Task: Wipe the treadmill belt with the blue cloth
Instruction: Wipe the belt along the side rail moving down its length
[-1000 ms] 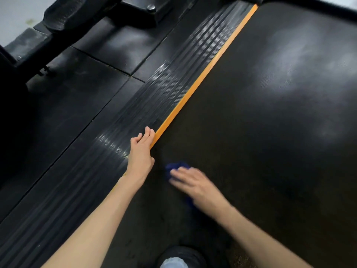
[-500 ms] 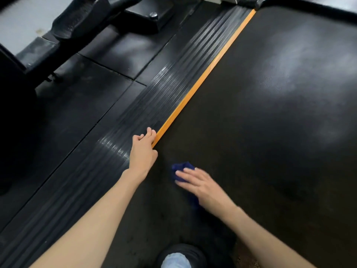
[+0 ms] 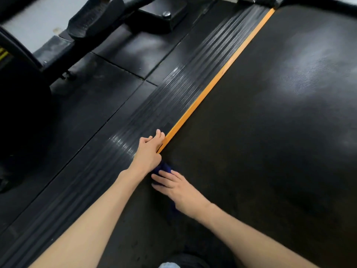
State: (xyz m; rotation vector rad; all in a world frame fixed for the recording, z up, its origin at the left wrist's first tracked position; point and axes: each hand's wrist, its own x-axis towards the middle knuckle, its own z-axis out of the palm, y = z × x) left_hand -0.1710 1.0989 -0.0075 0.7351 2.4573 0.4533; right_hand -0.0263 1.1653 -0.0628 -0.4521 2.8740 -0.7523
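Blue cloth (image 3: 163, 168): flat on the treadmill belt (image 3: 270, 132) near its left edge, mostly hidden. Only a dark-blue bunch visible ahead of the fingertips, plus a dim fold trailing beside the wrist; full outline impossible to make out. Right hand (image 3: 178, 187): laid over the cloth, fingers straight and slightly spread, pressing down, not curled round it. Left hand (image 3: 149, 151): resting on the ribbed side rail (image 3: 173, 97) just beside the orange strip (image 3: 212, 82), fingers loosely bent, grasping nothing; lower run of the strip covered by hand and arm. Both forearms (image 3: 87, 219) cut off by the bottom edge. Pale shape (image 3: 168, 265) at bottom centre, cropped and blurred, not identifiable. Black floor mats (image 3: 116, 84) left of the rail. Dark machine frame (image 3: 92, 22) at upper left, partly out of view and blurred, with a round bolt head (image 3: 166, 14) on it. Belt's right side cut off by the picture edge. Against half a second ago: cloth and right hand shifted leftward, from clear of the left hand to just beside its heel, cloth seemingly touching or tucked under it — exact contact unclear. Left hand unmoved, at the same place along the strip. View tilted a little — more of the machine frame on show at the left.
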